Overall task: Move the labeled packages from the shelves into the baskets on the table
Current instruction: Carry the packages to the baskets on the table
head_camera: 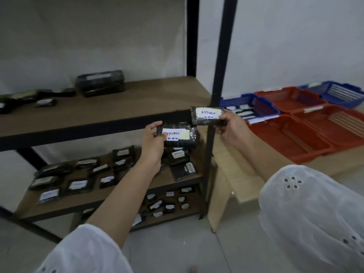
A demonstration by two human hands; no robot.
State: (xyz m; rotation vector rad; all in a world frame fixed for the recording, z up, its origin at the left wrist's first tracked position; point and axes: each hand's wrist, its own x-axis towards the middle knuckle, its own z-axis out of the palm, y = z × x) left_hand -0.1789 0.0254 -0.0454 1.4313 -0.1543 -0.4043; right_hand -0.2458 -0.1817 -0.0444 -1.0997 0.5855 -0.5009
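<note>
Left grip (152, 141): curled round the left end of a dark wrapped package (178, 135), thumb on top beside the white label, fingers underneath.
Right grip (229, 127): pinches the right end of a second package (207, 116), thumb on its face, fingers behind.
Where the packages are: both are in the air in front of the shelf unit's right front post (218, 75). The left one is below the front edge of the upper shelf (98, 115), the right one a little higher and nearer the bench (236, 174). Both labels read "RETURN", with a date I cannot read.
Weight: probably light, since each is held flat from one end by one hand.
Stiffness: seems firm enough, as neither sags from its held end.
Surface: glossy film, likely slick; the wrinkles offer some purchase.
Where to hold: the short ends or long edges, clear of the label so it stays readable.
Fragility: cannot tell what is inside, so set them down rather than toss them.
Baskets: a blue basket (226, 100) at the bench's near-left corner already holds labelled packages; the red basket (285, 138) beside it shows none.
Lower shelf (118, 196): many more labelled packages lie there.
</note>
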